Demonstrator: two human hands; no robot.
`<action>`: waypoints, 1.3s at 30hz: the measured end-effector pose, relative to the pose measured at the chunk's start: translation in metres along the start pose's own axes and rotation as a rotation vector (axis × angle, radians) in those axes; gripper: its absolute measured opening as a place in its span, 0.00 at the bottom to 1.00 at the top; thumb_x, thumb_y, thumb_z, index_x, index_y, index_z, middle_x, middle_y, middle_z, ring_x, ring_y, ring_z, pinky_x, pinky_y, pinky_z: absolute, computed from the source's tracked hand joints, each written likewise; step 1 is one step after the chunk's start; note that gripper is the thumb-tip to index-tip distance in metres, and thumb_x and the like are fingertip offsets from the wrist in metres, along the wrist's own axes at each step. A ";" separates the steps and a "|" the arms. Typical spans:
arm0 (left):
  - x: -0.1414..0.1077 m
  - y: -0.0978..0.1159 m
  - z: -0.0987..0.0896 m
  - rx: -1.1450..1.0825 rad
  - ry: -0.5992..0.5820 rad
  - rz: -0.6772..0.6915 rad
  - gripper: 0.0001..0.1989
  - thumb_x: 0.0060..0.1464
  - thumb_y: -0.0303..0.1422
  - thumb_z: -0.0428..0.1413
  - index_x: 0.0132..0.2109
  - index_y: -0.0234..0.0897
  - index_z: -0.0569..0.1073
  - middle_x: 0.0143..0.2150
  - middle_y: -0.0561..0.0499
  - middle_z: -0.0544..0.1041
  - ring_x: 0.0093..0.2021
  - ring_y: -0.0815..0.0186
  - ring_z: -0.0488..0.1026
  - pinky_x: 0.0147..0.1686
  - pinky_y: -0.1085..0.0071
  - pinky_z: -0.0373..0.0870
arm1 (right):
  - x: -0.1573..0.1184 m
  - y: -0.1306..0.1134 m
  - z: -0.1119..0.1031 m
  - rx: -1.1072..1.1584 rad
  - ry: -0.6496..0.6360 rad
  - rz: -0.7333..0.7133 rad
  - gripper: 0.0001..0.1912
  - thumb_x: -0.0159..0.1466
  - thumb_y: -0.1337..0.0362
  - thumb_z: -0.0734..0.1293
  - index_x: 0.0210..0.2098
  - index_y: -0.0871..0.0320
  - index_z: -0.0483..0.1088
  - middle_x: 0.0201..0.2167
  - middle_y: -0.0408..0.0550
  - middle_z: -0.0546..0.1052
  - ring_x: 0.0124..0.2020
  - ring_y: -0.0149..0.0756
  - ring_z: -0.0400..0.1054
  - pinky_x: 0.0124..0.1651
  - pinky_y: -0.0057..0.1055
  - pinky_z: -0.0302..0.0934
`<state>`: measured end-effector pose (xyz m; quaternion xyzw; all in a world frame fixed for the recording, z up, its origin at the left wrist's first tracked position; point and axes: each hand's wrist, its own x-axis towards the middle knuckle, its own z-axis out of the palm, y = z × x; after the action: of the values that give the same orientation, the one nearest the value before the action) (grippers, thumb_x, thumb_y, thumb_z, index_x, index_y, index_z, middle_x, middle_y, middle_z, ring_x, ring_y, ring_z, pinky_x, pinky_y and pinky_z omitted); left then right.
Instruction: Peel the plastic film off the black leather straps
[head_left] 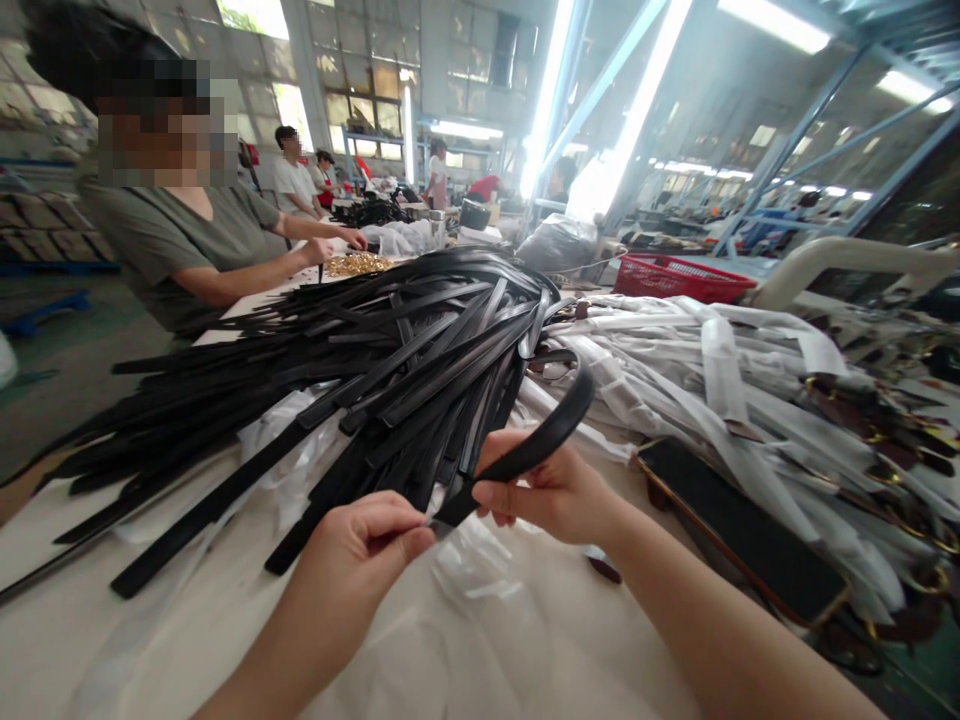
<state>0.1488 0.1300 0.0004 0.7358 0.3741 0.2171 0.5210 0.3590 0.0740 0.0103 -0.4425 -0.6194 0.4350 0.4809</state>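
My right hand [544, 490] is closed round a black leather strap [551, 430], which curls up and over above the fingers. The strap's lower end points down to the left, toward my left hand [367, 550]. There, thumb and forefinger pinch the edge of a clear plastic sleeve [444, 528] at the strap's tip. How far the strap sits inside the plastic cannot be made out. Crumpled clear plastic [480, 565] lies on the table just below both hands. Right behind them spreads a big heap of black straps [420, 340].
Plastic-wrapped straps [645, 350] pile up on the right, beside a long dark block [742, 530]. Behind stands a red basket [675, 278]. At the left, a co-worker [180, 230] handles something near gold-coloured metal pieces [356, 264]. The pale table [45, 640] runs underneath.
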 end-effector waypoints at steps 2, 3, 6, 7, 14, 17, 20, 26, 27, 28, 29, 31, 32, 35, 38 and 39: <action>0.000 -0.001 0.001 -0.009 -0.031 0.030 0.12 0.54 0.37 0.56 0.26 0.37 0.78 0.30 0.50 0.73 0.32 0.63 0.69 0.32 0.72 0.62 | 0.001 0.004 0.008 0.061 -0.058 0.102 0.19 0.59 0.50 0.70 0.29 0.61 0.66 0.22 0.42 0.70 0.21 0.25 0.64 0.23 0.22 0.61; 0.000 -0.002 0.002 -0.005 -0.056 0.040 0.13 0.54 0.38 0.56 0.26 0.37 0.77 0.29 0.50 0.73 0.32 0.63 0.69 0.33 0.71 0.61 | 0.003 0.007 0.012 0.095 -0.112 0.154 0.20 0.58 0.49 0.71 0.29 0.61 0.65 0.21 0.42 0.70 0.21 0.25 0.65 0.23 0.21 0.61; 0.002 -0.005 0.002 0.034 -0.104 0.039 0.16 0.55 0.39 0.54 0.23 0.36 0.74 0.28 0.50 0.71 0.32 0.64 0.67 0.33 0.70 0.60 | 0.010 0.015 0.014 0.179 -0.195 0.251 0.24 0.54 0.45 0.72 0.33 0.61 0.67 0.20 0.40 0.69 0.19 0.25 0.63 0.21 0.20 0.59; 0.003 -0.006 0.002 0.048 -0.097 0.030 0.17 0.55 0.39 0.54 0.22 0.36 0.72 0.27 0.51 0.69 0.31 0.64 0.66 0.33 0.70 0.59 | 0.013 0.017 0.012 0.221 -0.120 0.261 0.26 0.54 0.44 0.71 0.34 0.62 0.68 0.19 0.39 0.68 0.18 0.24 0.61 0.19 0.20 0.56; 0.001 -0.003 0.007 -0.171 -0.101 -0.153 0.18 0.51 0.42 0.57 0.20 0.34 0.71 0.24 0.53 0.64 0.29 0.67 0.60 0.31 0.71 0.56 | 0.017 0.019 0.019 0.253 0.257 0.260 0.27 0.58 0.41 0.65 0.29 0.62 0.70 0.11 0.36 0.61 0.11 0.22 0.51 0.13 0.20 0.41; -0.002 -0.001 0.008 -0.409 -0.105 -0.249 0.17 0.48 0.44 0.60 0.25 0.32 0.77 0.26 0.50 0.69 0.32 0.65 0.64 0.34 0.72 0.59 | 0.010 0.019 0.036 0.144 0.058 0.284 0.29 0.59 0.40 0.64 0.33 0.64 0.73 0.14 0.38 0.64 0.13 0.22 0.55 0.15 0.21 0.45; -0.004 -0.002 0.007 -0.515 -0.069 -0.318 0.17 0.44 0.44 0.64 0.27 0.31 0.79 0.27 0.48 0.73 0.33 0.65 0.66 0.35 0.73 0.61 | 0.012 0.021 0.034 0.248 -0.002 0.305 0.28 0.59 0.43 0.66 0.36 0.66 0.75 0.15 0.38 0.63 0.15 0.20 0.52 0.17 0.20 0.42; -0.004 0.000 0.012 -0.527 -0.061 -0.355 0.17 0.38 0.43 0.68 0.24 0.30 0.77 0.27 0.48 0.74 0.30 0.66 0.67 0.34 0.72 0.63 | 0.020 0.024 0.018 0.723 0.251 0.299 0.17 0.57 0.55 0.71 0.39 0.63 0.76 0.14 0.32 0.51 0.15 0.19 0.39 0.18 0.22 0.32; -0.004 0.000 0.013 -0.551 -0.047 -0.362 0.17 0.38 0.42 0.68 0.24 0.30 0.77 0.26 0.48 0.74 0.29 0.66 0.67 0.33 0.72 0.63 | 0.018 0.022 0.023 0.665 0.255 0.274 0.17 0.58 0.55 0.71 0.38 0.63 0.76 0.13 0.32 0.51 0.15 0.19 0.39 0.18 0.23 0.32; -0.003 -0.001 0.014 -0.575 -0.029 -0.363 0.17 0.37 0.42 0.68 0.24 0.30 0.77 0.26 0.49 0.73 0.29 0.67 0.66 0.32 0.73 0.62 | 0.015 0.019 0.030 0.589 0.253 0.250 0.17 0.58 0.55 0.70 0.37 0.64 0.77 0.12 0.33 0.52 0.15 0.20 0.40 0.18 0.24 0.32; -0.003 -0.002 0.015 -0.599 -0.010 -0.363 0.17 0.37 0.41 0.69 0.25 0.30 0.78 0.25 0.50 0.73 0.28 0.68 0.66 0.30 0.74 0.61 | 0.012 0.016 0.037 0.503 0.248 0.228 0.17 0.58 0.54 0.70 0.34 0.64 0.77 0.12 0.33 0.53 0.14 0.20 0.41 0.18 0.24 0.32; -0.003 -0.006 0.017 -0.641 0.014 -0.370 0.17 0.35 0.41 0.69 0.25 0.31 0.77 0.23 0.51 0.71 0.26 0.69 0.65 0.27 0.75 0.58 | 0.007 0.010 0.048 0.349 0.235 0.201 0.19 0.58 0.52 0.70 0.30 0.65 0.77 0.12 0.35 0.54 0.15 0.20 0.42 0.19 0.25 0.33; -0.003 -0.008 0.017 -0.650 0.019 -0.371 0.17 0.35 0.41 0.70 0.24 0.30 0.77 0.22 0.51 0.71 0.25 0.70 0.64 0.27 0.75 0.57 | 0.006 0.009 0.050 0.296 0.233 0.205 0.19 0.57 0.52 0.70 0.28 0.65 0.77 0.12 0.35 0.54 0.15 0.20 0.42 0.19 0.25 0.32; -0.002 -0.008 0.017 -0.624 -0.021 -0.338 0.17 0.37 0.42 0.69 0.23 0.30 0.77 0.24 0.50 0.72 0.26 0.69 0.64 0.28 0.75 0.59 | 0.008 0.009 0.042 0.286 0.271 0.248 0.19 0.57 0.52 0.71 0.31 0.66 0.78 0.11 0.35 0.56 0.14 0.19 0.43 0.18 0.25 0.32; -0.001 -0.002 0.012 -0.552 -0.115 -0.205 0.16 0.43 0.41 0.67 0.24 0.31 0.77 0.24 0.52 0.71 0.27 0.70 0.63 0.29 0.75 0.58 | 0.011 0.009 0.026 0.483 0.314 0.219 0.19 0.57 0.53 0.71 0.38 0.64 0.78 0.12 0.36 0.61 0.12 0.19 0.47 0.15 0.22 0.36; -0.001 0.001 0.010 -0.524 -0.140 -0.139 0.15 0.45 0.40 0.66 0.24 0.32 0.77 0.23 0.52 0.70 0.27 0.71 0.62 0.28 0.75 0.58 | 0.010 0.008 0.023 0.530 0.317 0.184 0.18 0.57 0.53 0.71 0.39 0.63 0.78 0.13 0.37 0.63 0.11 0.19 0.48 0.14 0.21 0.37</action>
<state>0.1555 0.1228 -0.0019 0.5619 0.3180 0.2187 0.7316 0.3362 0.0825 0.0013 -0.4184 -0.3594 0.5485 0.6284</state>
